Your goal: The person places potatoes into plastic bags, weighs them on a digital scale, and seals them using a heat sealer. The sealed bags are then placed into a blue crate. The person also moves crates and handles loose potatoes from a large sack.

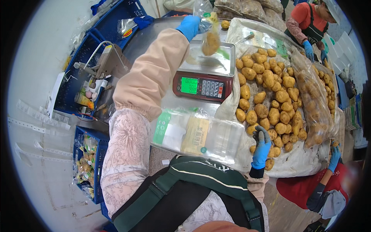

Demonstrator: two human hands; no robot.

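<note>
My left hand (188,28), in a blue glove, grips a clear plastic bag (211,43) with potatoes in it. The bag hangs over the steel pan of a digital scale (227,62) and is partly blurred. My right hand (261,149), also gloved with dark fingertips, is at the near edge of a spread of loose potatoes (274,116). Its fingers are apart beside one potato, and nothing shows in its grasp. Between me and the scale lies a stack of flat, printed clear plastic bags (213,136).
A pale woven cloth (232,110) lies under the potatoes. One full plastic sack of potatoes (311,101) stretches along the right. Blue crates (108,148) and a metal device (105,61) stand at left. Two co-workers (307,26) are across and at right.
</note>
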